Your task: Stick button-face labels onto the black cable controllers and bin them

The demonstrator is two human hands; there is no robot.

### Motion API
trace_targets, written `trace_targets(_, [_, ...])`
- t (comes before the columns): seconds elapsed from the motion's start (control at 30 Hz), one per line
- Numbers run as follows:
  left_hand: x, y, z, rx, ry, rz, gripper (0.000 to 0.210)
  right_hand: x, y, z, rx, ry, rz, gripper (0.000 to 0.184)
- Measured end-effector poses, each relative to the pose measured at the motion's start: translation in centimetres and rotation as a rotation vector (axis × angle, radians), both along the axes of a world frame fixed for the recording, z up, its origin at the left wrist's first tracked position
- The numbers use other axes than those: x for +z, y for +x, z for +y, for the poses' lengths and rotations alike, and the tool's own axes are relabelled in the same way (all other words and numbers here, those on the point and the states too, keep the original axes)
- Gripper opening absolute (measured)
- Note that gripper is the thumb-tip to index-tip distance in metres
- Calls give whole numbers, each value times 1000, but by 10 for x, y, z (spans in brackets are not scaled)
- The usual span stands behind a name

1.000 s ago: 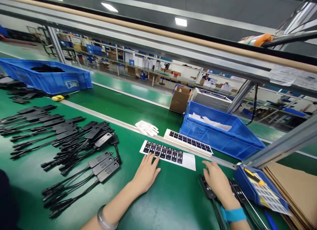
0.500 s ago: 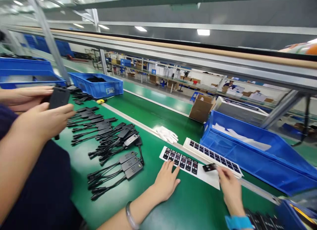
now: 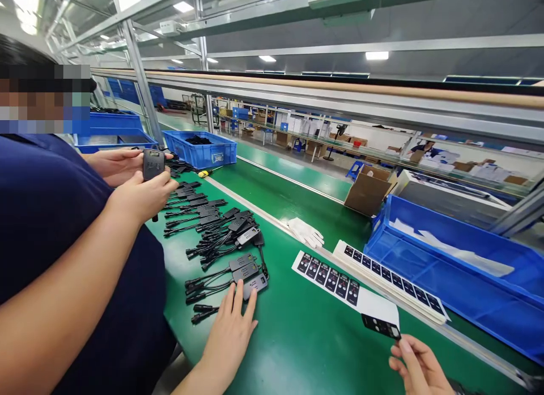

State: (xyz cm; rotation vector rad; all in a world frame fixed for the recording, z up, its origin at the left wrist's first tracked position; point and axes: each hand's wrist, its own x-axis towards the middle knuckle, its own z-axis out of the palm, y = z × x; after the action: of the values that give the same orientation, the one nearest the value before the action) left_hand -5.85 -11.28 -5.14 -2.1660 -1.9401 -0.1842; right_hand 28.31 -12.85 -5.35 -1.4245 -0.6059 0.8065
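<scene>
My left hand [image 3: 232,330] has its fingers stretched out over the nearest black control box [image 3: 256,285], whose cables point left. Whether the fingertips press on it, I cannot tell. My right hand [image 3: 419,364] pinches one end of a black label sticker [image 3: 380,326] between thumb and finger. That sticker hangs in front of the bare end of a white backing sheet [image 3: 380,304]. Several black stickers [image 3: 332,280] remain in a row on the sheet's left part. Two more boxes [image 3: 245,271] lie side by side just beyond my left hand.
A stack of sticker sheets [image 3: 393,281] lies along the rail, beside a white glove [image 3: 306,232]. Behind stands a blue bin [image 3: 450,270] holding white paper. At left, a co-worker's hands [image 3: 142,196] hold another black box [image 3: 153,164] near several cabled boxes [image 3: 208,216].
My left hand has moved left from the sticker sheet to the boxes. My right hand has brought the sticker nearer to me. The camera view has turned left.
</scene>
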Motion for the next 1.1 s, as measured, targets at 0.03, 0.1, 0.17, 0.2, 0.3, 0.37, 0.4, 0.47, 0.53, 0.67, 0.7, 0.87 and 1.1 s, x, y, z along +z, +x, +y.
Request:
trace_targets(0.03, [-3,3,-3,-18,-24,-29,38,-2,-2,-1,18,14,2,49])
trace_targets(0.1, [0,12,-5,-42,-103,-114,38,-4,-7,-2,43,47,5,45])
trace_targets(0.17, [13,24,-1,-72,-201,-218,43,-1,-13,-4,68,88,7,41])
trace_targets(0.2, [20,30,2,-92,-247,-267,46,1,-16,-6,80,110,6,38])
trace_targets(0.3, [38,54,15,-214,-350,-382,50,7,-24,-10,117,155,-2,34])
trace_targets(0.37, [45,72,24,-302,-403,-382,49,11,-27,-12,136,161,-3,31])
trace_targets(0.4, [47,81,27,-328,-422,-351,47,12,-27,-13,140,158,0,31])
trace_targets(0.47, [47,99,33,-316,-432,-243,45,13,-28,-14,137,149,6,30])
trace_targets(0.53, [46,113,35,-280,-422,-145,58,15,-28,-15,128,139,8,31])
trace_targets(0.67, [47,125,37,-376,-455,-186,63,21,-32,-18,124,132,12,31])
trace_targets(0.7, [49,125,37,-416,-469,-271,62,22,-33,-19,128,134,11,30])
trace_targets(0.87, [44,135,33,-483,-788,-1075,31,28,-36,-24,112,190,-16,27])
trace_targets(1.1, [15,151,21,-219,-1147,-1910,39,27,-25,-26,96,161,-67,23])
